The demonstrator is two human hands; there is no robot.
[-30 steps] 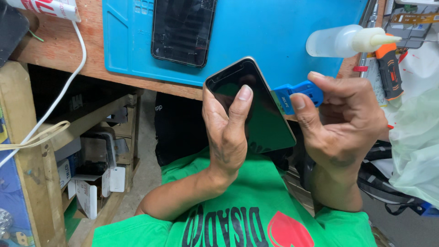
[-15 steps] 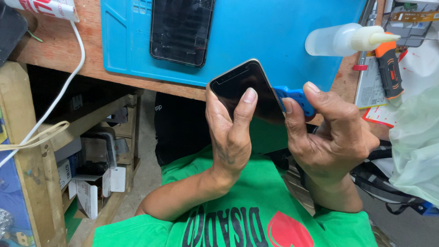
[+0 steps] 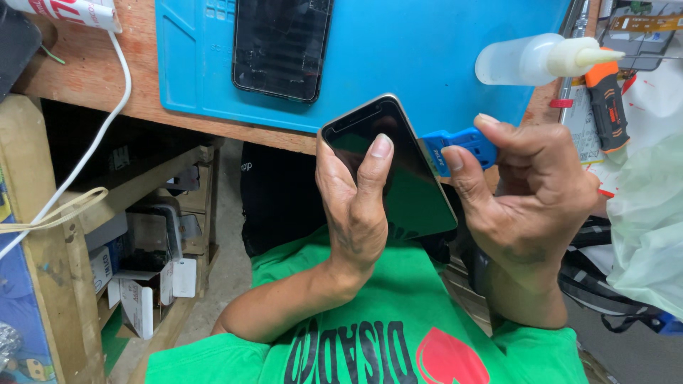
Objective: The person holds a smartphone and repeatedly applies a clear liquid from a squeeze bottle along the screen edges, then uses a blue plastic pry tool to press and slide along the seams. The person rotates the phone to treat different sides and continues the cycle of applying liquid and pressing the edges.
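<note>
My left hand grips a black smartphone with a gold rim, thumb lying across its dark screen. The phone is tilted and held over my lap, below the bench edge. My right hand pinches a small blue plastic pry tool between thumb and forefinger, its tip against the phone's right edge. A second dark phone body lies flat on the blue work mat on the wooden bench.
A translucent squeeze bottle lies on the mat's right side beside an orange-and-black tool. A white cable hangs off the bench at left. Wooden shelves with small boxes stand at lower left. A pale plastic bag hangs at right.
The phone has tilted and shifted a little in my left hand. My right hand, first apart with fingers spread, closed in and now holds the blue tool against the phone's right edge.
</note>
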